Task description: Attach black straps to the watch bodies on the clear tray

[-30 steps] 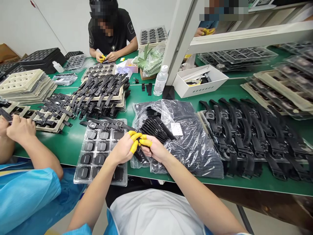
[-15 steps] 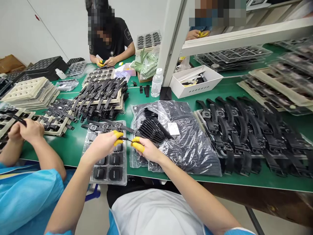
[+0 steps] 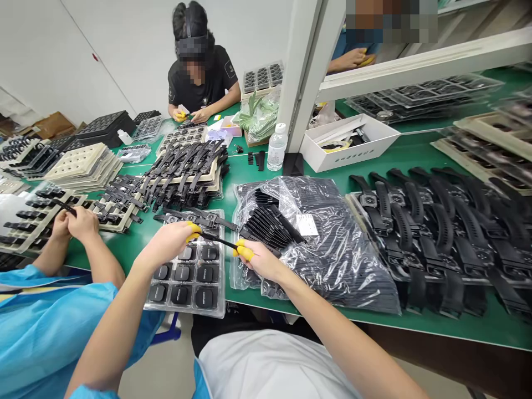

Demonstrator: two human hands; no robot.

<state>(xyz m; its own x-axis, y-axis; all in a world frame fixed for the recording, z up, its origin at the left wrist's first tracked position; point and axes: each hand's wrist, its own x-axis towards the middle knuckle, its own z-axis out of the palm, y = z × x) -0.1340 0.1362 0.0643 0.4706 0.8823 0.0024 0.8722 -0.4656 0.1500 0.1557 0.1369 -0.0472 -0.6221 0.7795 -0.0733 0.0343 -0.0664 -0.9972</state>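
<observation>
A thin black strap is stretched between my two hands, above the gap between tray and bag. My left hand pinches its left end, with yellow covers on the fingertips. At the strap's right end my right hand is closed on it, also with yellow fingertip covers. Under my left hand lies a clear tray holding several black square pieces. Watches with black straps rest across the tray's back edge. Beside my right hand, loose black straps lie on a clear plastic bag full of straps.
Strapped watches cover trays at the right, and more are piled back left. A bottle and a white box stand behind the bag. One person sits opposite; a co-worker's hands are at the left.
The view has shifted, so the scene sits further right and slightly lower. My hands are further apart, and more of the strap shows between them.
</observation>
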